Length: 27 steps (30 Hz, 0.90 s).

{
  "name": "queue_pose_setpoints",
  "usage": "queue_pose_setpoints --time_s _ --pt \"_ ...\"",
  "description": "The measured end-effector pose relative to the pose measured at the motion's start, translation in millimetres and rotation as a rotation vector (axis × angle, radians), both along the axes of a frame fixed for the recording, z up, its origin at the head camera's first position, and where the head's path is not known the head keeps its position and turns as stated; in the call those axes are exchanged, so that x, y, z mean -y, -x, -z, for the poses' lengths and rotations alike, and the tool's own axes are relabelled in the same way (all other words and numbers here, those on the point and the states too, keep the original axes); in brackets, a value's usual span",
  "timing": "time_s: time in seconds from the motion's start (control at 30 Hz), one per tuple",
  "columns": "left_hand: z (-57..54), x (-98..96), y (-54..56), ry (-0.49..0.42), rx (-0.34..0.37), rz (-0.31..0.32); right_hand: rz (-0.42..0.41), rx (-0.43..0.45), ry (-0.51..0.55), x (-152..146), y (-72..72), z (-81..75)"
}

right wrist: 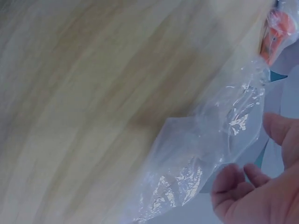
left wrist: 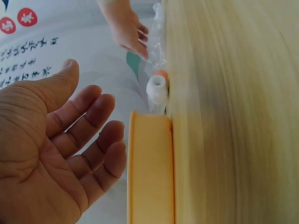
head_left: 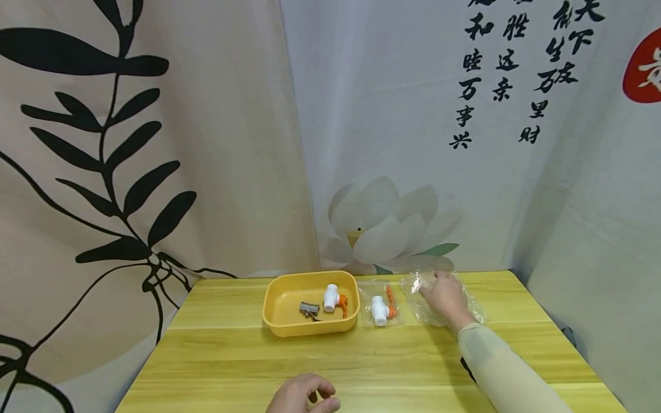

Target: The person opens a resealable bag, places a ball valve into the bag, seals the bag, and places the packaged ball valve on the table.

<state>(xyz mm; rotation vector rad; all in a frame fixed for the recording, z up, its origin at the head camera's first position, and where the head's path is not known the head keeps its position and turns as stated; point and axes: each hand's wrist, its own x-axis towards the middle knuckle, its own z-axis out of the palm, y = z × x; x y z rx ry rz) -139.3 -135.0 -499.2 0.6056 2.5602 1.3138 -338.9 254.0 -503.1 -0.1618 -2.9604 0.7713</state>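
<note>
My right hand is over a crumpled clear plastic bag at the table's back right. In the right wrist view its loosely bent fingers are beside the edge of the plastic bag, with nothing gripped between them. My left hand hangs near the front of the table, palm facing inward and fingers relaxed in the left wrist view, holding nothing. Between the bag and a yellow tray lies a white plastic valve with an orange handle, inside a clear bag.
In the tray are another white valve with an orange handle and a small grey metal fitting. A printed curtain hangs right behind the wooden table. Something dark partly shows beneath the right sleeve.
</note>
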Motion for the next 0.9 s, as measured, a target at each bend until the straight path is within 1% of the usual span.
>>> queue_pose_setpoints --time_s 0.13,0.2,0.23,0.3,0.4,0.47,0.53,0.57,0.63,0.7,0.77,0.9 --pt "1.6 -2.3 2.4 0.003 0.025 0.023 0.025 0.015 -0.012 -3 -1.5 3.0" --pt "7.9 -3.0 5.8 0.006 0.036 0.034 0.028 0.034 -0.014 -5 -1.6 5.0" --pt "14.1 -3.1 8.7 0.009 0.046 0.039 0.030 0.051 -0.010 -6 -1.8 5.7" --pt "32.8 -2.5 17.4 0.019 0.076 0.051 0.029 0.079 -0.003 -7 -2.1 7.3" --pt "71.7 -0.2 34.1 0.031 0.142 0.063 0.028 0.112 0.011 -8 -2.7 9.4" --pt "94.4 1.3 44.4 0.047 0.187 0.073 0.029 0.113 0.024 -8 -2.8 10.5" --pt "110.5 2.4 51.8 0.061 0.209 0.082 0.032 0.107 0.039 -8 -3.0 10.6" --pt "115.4 2.6 54.3 0.068 0.215 0.087 0.036 0.097 0.048 -8 -3.0 10.4" --pt "120.6 3.2 56.8 0.084 0.205 0.096 0.042 0.080 0.065 -8 -3.3 9.3" --pt "122.0 4.1 56.6 0.084 0.188 0.100 0.041 0.062 0.091 -9 -4.6 8.3" --pt "121.1 4.9 55.3 0.077 0.173 0.107 0.032 0.037 0.125 -10 -6.7 8.1" --pt "117.4 6.5 53.0 0.054 0.158 0.123 0.021 0.044 0.247 -16 -14.2 10.6"
